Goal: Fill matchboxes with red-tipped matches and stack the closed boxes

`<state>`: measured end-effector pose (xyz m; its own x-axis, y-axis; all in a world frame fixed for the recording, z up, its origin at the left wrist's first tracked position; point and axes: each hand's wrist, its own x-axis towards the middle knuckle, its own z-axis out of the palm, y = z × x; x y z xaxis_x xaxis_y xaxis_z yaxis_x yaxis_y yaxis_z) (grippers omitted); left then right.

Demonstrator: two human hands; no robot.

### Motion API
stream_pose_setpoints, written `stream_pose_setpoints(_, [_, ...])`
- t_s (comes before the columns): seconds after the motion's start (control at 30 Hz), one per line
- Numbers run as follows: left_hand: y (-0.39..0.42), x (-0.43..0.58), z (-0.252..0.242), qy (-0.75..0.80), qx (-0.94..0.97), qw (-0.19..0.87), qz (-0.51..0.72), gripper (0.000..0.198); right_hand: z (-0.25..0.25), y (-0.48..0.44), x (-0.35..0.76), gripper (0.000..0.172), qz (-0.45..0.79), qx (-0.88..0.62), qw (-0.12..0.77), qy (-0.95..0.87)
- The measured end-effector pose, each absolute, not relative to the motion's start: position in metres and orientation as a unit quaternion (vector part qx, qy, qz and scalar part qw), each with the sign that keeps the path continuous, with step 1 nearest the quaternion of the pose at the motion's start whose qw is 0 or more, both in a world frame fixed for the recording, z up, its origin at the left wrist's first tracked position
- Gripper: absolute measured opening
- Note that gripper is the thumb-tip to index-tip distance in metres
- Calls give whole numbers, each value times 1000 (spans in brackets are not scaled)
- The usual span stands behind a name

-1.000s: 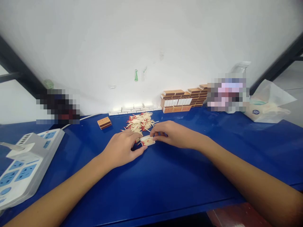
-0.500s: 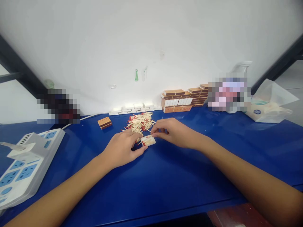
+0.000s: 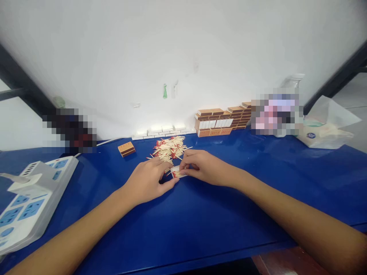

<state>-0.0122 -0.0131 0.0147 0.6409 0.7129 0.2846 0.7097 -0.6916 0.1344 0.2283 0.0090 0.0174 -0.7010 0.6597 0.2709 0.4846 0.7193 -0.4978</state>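
Toward the left side of the glossy blue table, a white plastic power strip with blue sockets is laid. Past the middle, toward the far edge, a shallow white tray, part-filled with slim red-tipped matchsticks, is held at its left end between the curved thumb and forefinger of the left hand. Its right end is covered by the right hand, whose fingertips are narrowed over the sticks; whether one is pinched cannot be told. Just beyond, more pale wooden matches are heaped in a loose, spiky pile. Left of it, an orange-tan cardboard matchbox is placed. Along the far edge, smooth white oblongs are laid like bricks, and brown-sided boxes are stacked in steps before the plain wall.
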Motion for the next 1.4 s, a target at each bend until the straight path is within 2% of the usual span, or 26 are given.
stream_pose_setpoints(0.13, [-13,-13,13,390,906,2,161,26,19,7,227,7,193,-314,232,-900])
stream_pose_setpoints(0.43, [-14,-12,14,384,908,3,169,26,14,6,225,12,167,-355,192,-899])
stream_pose_setpoints(0.6, [-14,-13,13,377,910,2,173,26,12,8,225,7,171,-346,202,-900])
stream_pose_setpoints(0.83, [-14,-12,14,374,910,4,181,24,12,6,222,11,178,-366,216,-888])
stream_pose_setpoints(0.97, [-15,-11,15,375,910,7,176,24,13,6,224,6,165,-370,210,-890])
stream_pose_setpoints(1.4, [-15,-11,13,371,911,5,183,26,19,4,225,9,212,-336,206,-894])
